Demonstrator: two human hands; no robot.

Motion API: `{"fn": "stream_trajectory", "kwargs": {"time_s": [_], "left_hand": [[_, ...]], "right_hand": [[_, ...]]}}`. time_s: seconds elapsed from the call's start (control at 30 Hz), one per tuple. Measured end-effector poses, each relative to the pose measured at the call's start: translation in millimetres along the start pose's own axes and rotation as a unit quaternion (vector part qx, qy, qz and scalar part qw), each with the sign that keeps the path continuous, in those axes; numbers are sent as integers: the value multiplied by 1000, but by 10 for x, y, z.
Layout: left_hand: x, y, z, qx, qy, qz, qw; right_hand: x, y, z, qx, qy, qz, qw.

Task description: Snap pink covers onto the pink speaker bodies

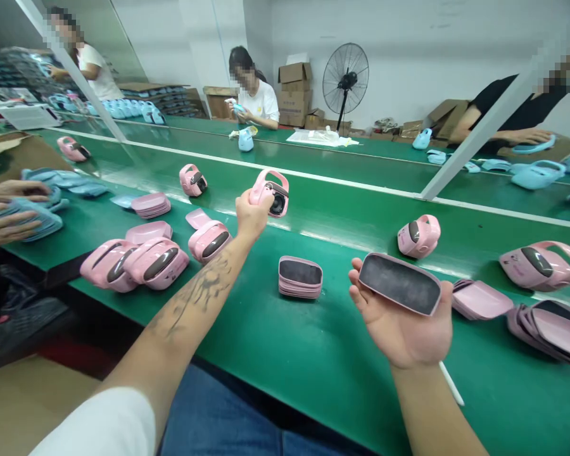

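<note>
My left hand (pixel 251 215) is stretched forward over the green belt, closed round a pink handled housing (pixel 281 179) that has a round black speaker-like part on the side facing me. Palm up, my right hand (pixel 406 332) grips a shallow pink cover (pixel 399 284) with a dark grey inner face, its edges held between thumb and fingers. Between my arms lies a stack of similar pink covers (pixel 300 278), the top one dark side up. To the left, several pink housings (pixel 156 263) stand close together beside my left forearm.
Pink housings (pixel 418 235) stand along the belt, and more pink covers (pixel 482 299) lie at the right. A white stick (pixel 451 383) is by my right wrist. At far left, another person's hands (pixel 14 209) handle light-blue parts. Slanted white posts (pixel 479 120) rise beyond; co-workers sit across.
</note>
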State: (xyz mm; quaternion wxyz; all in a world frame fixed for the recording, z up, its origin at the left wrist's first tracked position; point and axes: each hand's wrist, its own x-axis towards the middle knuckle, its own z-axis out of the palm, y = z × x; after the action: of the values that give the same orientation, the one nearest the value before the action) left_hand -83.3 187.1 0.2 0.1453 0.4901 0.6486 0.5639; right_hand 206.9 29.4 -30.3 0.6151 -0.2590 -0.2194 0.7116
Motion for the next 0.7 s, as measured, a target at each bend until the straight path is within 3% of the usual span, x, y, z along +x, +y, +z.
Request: {"fn": "stream_trajectory", "kwargs": {"time_s": [0.1,0.13,0.2,0.3,0.37,0.47,0.57,0.7], "left_hand": [[-528,213,-573,-118,-37,-12,992],[-774,266,-776,-245,-91,-60,963],[-1308,315,-1140,-295,-151,-124,935],[-2029,244,-1494,-330,-295,-382,811],[-2355,150,-1594,-318,-345,-485,738],[-2610,21,-1624,-353,-389,-501,688],[-2723,-80,-1584,-406,-428,-438,679],[-2821,-174,-1468,-394,-398,-421,714]], "right_hand": [[-143,-43,128,-20,-8,-21,1000],[-225,-42,187,-26,-10,-26,999],[-439,2,318,-30,-12,-28,999],[-810,202,477,-9,-16,-9,1000],[-1025,394,513,16,-15,-5,1000],[-1253,662,456,27,11,-45,999],[-1400,839,357,19,56,-53,997],[-1506,961,260,32,77,-21,996]]}}
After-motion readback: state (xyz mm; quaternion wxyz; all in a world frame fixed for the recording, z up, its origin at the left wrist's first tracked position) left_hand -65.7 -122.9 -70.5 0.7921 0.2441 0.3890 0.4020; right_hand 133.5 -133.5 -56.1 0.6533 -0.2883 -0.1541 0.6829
